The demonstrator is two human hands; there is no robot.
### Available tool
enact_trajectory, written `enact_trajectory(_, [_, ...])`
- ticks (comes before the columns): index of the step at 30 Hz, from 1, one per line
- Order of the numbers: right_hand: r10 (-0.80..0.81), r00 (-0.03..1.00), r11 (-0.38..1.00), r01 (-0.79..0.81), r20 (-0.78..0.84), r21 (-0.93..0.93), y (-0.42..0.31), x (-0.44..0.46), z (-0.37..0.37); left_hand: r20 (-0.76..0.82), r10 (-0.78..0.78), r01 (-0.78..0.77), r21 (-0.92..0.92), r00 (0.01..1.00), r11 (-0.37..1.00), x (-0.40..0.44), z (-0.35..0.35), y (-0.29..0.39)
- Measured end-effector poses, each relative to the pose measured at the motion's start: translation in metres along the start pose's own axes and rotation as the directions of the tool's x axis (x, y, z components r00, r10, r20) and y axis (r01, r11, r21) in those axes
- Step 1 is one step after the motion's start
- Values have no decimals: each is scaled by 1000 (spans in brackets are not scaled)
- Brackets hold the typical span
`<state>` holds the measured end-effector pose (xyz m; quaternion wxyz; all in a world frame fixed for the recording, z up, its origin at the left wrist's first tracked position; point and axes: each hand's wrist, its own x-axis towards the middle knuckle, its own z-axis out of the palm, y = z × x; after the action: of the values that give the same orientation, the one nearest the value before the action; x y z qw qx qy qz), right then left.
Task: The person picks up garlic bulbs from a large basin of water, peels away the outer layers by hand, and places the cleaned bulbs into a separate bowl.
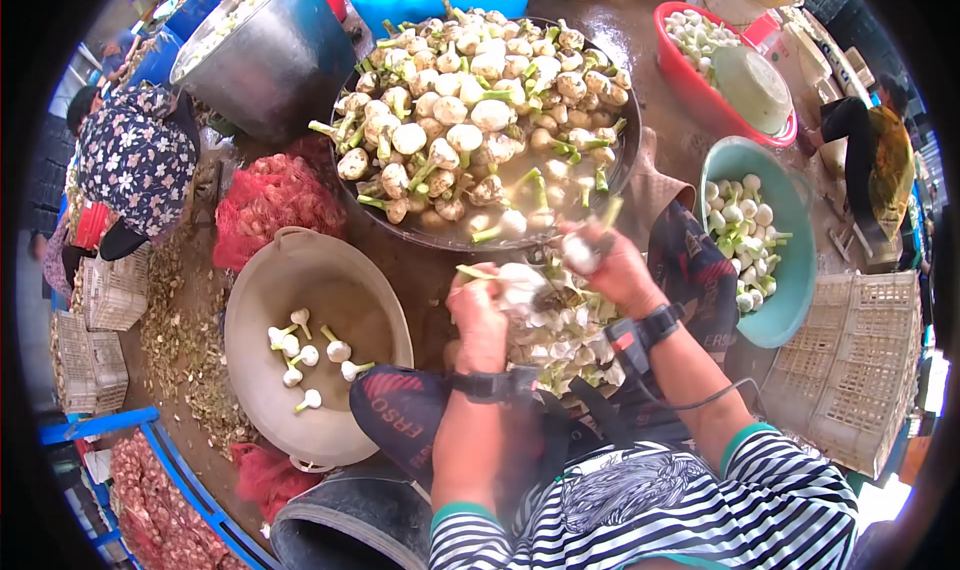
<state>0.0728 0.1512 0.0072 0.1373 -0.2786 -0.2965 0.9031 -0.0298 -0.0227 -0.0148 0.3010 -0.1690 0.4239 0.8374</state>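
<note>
My left hand (480, 305) is closed around a pale garlic bulb (520, 284) whose green stem sticks out to the left. Blurred by motion, my right hand (615, 268) holds another bulb (580, 254) with its stem pointing up. Loose peels (565, 335) lie in a heap below both hands, between my knees. Just beyond them stands a wide dark basin (632, 155) full of muddy, stemmed bulbs in brown water. At the left, a grey pot (250, 340) holds water and several clean white bulbs.
A teal basin (800, 280) and a red basin (690, 100) with white bulbs are at the right, near plastic crates (850, 360). Red net sacks (275, 205) and a metal pot (270, 70) stand at the left. A person (140, 165) is at far left, another (885, 170) at far right.
</note>
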Motion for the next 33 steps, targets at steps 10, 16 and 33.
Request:
enact_trajectory(10, [-160,979,740,203,125,-641,-12,-29,27,465,75,-387,624,882,679,-32,35,-11])
enact_trajectory(16, [-155,973,584,232,174,-778,4,-32,35,399,-181,-154,674,899,723,-31,31,-1])
enact_trajectory(33, [23,975,903,-115,221,415,-46,-22,17,340,-265,-126,796,902,592,-14,6,-34])
